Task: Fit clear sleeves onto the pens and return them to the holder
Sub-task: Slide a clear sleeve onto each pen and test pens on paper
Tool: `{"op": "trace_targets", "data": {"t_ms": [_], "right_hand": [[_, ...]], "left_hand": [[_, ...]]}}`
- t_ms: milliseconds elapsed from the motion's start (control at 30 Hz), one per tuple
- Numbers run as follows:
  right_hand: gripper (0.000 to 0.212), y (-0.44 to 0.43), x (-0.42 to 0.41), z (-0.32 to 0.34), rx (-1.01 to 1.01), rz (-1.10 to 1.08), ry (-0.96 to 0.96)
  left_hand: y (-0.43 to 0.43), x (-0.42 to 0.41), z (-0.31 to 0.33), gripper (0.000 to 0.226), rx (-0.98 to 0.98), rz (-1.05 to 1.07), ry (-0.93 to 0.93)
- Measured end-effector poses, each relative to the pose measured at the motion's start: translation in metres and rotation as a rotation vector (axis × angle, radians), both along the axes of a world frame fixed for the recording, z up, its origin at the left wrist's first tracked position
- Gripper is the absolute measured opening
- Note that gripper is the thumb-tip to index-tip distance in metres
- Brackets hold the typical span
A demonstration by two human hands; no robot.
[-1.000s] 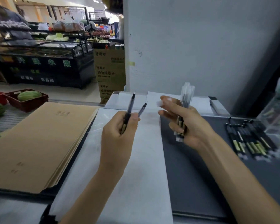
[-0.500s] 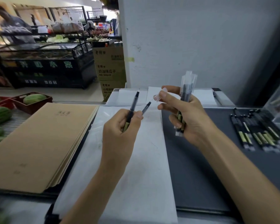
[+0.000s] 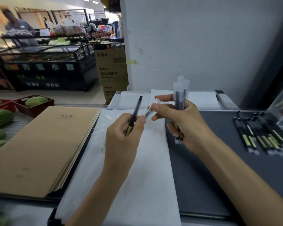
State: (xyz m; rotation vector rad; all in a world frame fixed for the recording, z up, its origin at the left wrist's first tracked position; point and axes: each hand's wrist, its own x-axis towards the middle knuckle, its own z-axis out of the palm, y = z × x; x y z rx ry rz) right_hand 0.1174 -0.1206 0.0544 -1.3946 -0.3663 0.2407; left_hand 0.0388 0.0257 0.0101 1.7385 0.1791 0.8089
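A clear sleeve [image 3: 155,102] sits over the tip of one pen [image 3: 147,113], pinched by the right hand [image 3: 185,121] — which also grips a sleeved bundle [image 3: 180,95]. The left hand [image 3: 121,136] grips that pen and a bare pen [image 3: 135,110]. Loose pens [image 3: 260,132] lie at three o'clock on the surface [image 3: 203,176].

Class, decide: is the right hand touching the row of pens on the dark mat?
Apart. The head view shows bare dark mat between the right hand and the row of pens.
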Motion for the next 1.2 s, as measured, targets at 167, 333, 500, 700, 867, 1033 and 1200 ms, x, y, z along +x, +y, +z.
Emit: {"op": "trace_targets", "data": {"t_ms": [167, 333, 500, 700, 867, 1033, 1200], "right_hand": [[0.018, 0.004, -0.006, 0.001, -0.027, -0.050, -0.045], [0.007, 0.012, -0.014, -0.005, 0.005, -0.101, -0.133], [0.006, 0.016, -0.016, -0.010, 0.046, -0.121, -0.163], [0.020, 0.015, -0.017, -0.011, 0.020, -0.094, -0.180], [0.031, 0.016, -0.012, -0.009, -0.031, -0.028, -0.035], [0.036, 0.021, -0.014, -0.018, -0.089, -0.066, -0.027], [0.043, 0.009, 0.007, -0.012, 0.049, -0.412, -0.046]], "left_hand": [[-0.001, -0.002, 0.001, 0.020, 0.049, 0.032, -0.030], [-0.002, -0.005, 0.002, 0.019, 0.122, 0.087, -0.053], [-0.002, -0.007, 0.002, 0.018, 0.116, 0.074, -0.039], [0.000, -0.006, 0.002, 0.022, 0.072, 0.054, -0.042], [0.000, -0.004, 0.002, 0.025, -0.043, -0.049, -0.043], [-0.002, -0.002, 0.001, 0.030, -0.041, -0.073, -0.002], [0.009, -0.004, 0.005, 0.035, -0.201, 0.175, -0.169]]}}
